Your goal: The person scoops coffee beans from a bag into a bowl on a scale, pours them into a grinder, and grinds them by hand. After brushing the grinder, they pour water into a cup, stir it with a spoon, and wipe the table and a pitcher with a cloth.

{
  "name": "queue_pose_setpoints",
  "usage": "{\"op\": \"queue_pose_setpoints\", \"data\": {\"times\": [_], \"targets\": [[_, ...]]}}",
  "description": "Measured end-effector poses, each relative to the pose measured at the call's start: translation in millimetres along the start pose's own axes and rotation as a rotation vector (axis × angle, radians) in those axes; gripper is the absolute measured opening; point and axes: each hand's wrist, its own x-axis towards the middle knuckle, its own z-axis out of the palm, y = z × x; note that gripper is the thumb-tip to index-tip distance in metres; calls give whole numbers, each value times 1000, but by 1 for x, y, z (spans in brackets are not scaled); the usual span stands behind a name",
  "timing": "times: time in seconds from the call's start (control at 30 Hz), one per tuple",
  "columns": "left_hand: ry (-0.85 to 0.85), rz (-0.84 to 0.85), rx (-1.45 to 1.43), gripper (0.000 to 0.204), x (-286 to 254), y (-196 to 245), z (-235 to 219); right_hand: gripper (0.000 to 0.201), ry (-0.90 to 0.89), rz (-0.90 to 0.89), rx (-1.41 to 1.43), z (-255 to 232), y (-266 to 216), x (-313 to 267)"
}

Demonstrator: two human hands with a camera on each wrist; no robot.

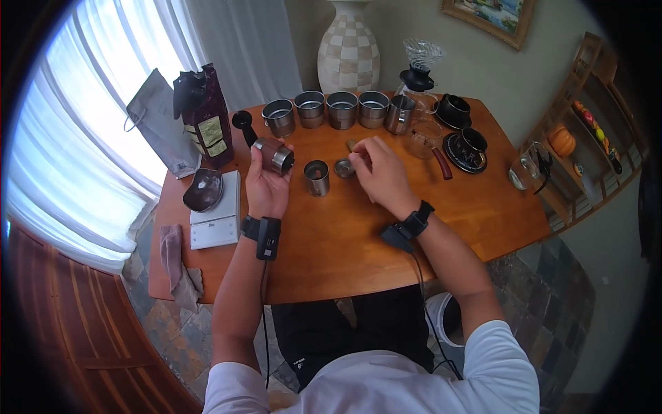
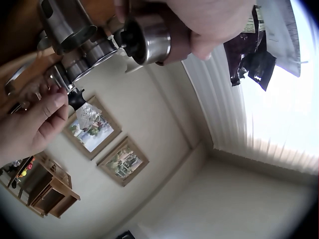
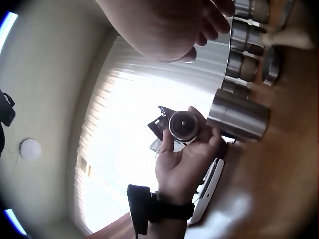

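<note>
My left hand [image 1: 267,190] holds a manual coffee grinder body [image 1: 274,155] tilted on its side, fingers curled round its brown band. Its open end, with a dark centre, shows in the right wrist view, and a black knob-like part [image 2: 132,39] sticks out in the left wrist view. Between the hands a steel cup [image 1: 317,181] stands upright. My right hand [image 1: 380,174] hovers over the table with loosely bent fingers, nothing visible in them. By its fingertips are a shallow round metal piece [image 1: 343,168] and a small tan brush-like thing [image 3: 291,38].
Several metal cups [image 1: 342,110] and a small pitcher [image 1: 400,116] line the back. A scale [image 1: 214,231] bearing a dark bowl [image 1: 203,190] stands left, near coffee bags [image 1: 209,131] and a cloth [image 1: 178,265]. Glassware [image 1: 422,141] and black cups [image 1: 472,140] stand right.
</note>
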Motion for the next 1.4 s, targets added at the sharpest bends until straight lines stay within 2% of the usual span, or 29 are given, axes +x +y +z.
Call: {"op": "queue_pose_setpoints", "data": {"times": [0.07,0.1,0.17,0.3,0.37,0.4,0.47,0.5,0.6,0.63,0.7,0.73,0.8,0.9,1.03,1.1,1.2,1.33,1.4], "targets": [[-2,-3,-11,44,-1,-1,2,42,-247,126,-327,-17,11,8],[-7,-10,-16,44,-1,-1,3,42,-247,123,-328,-17,10,7],[-6,-2,-15,43,-2,-1,7,38,-379,188,-543,-16,8,-1],[-1,2,-25,43,-3,2,9,39,-451,271,-550,-1,14,-8],[-6,-5,-25,43,-4,2,8,33,-444,247,-276,-9,15,-6],[-15,-6,-31,43,-4,2,8,33,-447,248,-275,-14,13,-4],[-24,-22,-47,42,-4,0,7,26,-350,304,161,-21,10,-1],[-39,-38,-59,42,-5,-1,6,26,-353,307,164,-24,12,-1],[-18,-30,-24,42,-6,-5,8,23,-292,406,862,-36,1,1],[-20,-32,-20,42,-5,-7,7,23,-288,406,865,-33,-1,-2],[-46,5,44,43,-3,-10,1,18,-213,205,1064,-25,-6,-5],[-46,2,50,43,-2,-11,-1,18,-210,206,1070,-23,-7,-6],[-79,15,101,43,0,-13,-5,20,-53,100,723,-20,-8,-8],[-71,7,132,43,3,-16,-14,25,1,86,631,-25,7,-9],[-36,-18,110,42,-1,-16,-13,25,55,89,684,-24,12,-9],[-59,-53,94,38,-1,-18,-14,24,93,132,965,-21,4,-9],[-43,-86,91,38,-3,-21,-13,23,46,137,1037,-14,3,-11],[-38,-95,102,39,-4,-21,-12,22,31,138,1017,-7,3,-14],[-61,-76,142,41,-2,-19,-17,21,-82,110,930,-6,6,-16]]}}
